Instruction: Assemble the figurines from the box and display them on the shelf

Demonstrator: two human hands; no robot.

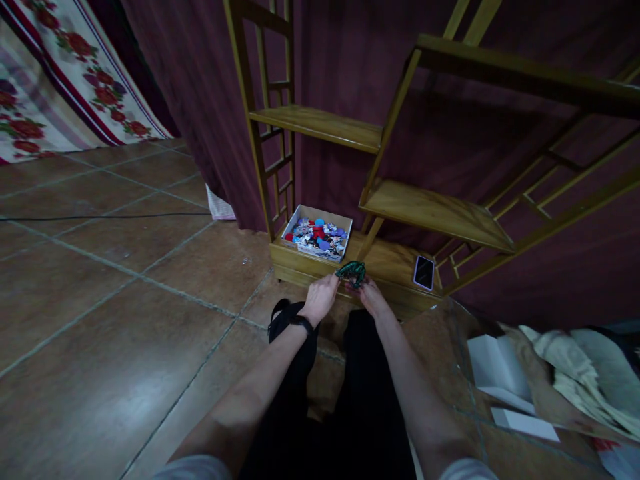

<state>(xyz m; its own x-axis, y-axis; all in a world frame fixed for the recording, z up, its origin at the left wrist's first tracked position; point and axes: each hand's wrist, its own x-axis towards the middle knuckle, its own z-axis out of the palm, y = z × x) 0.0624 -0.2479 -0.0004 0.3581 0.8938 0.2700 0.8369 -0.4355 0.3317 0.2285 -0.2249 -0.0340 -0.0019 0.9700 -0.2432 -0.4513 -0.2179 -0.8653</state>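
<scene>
Between my two hands, in front of the low wooden shelf, is a small dark green, glossy, crumpled-looking thing [353, 271]; its kind I cannot make out. My left hand [321, 297] pinches it at its left side. Around its right and lower side are the fingers of my right hand [371, 297], partly hidden. Just beyond my left hand, a shallow open cardboard box [345, 221] stands on the shelf's base board. Many small pieces [319, 233] in red, blue, purple, white and black fill it.
The wooden shelf unit [320, 125] rises before me, its boards at several heights. A phone [424, 273] lies on the base board at right. White box parts [500, 370] and cream cloth [575, 363] lie on the floor at right. A black cable [110, 217] crosses the tiles at left.
</scene>
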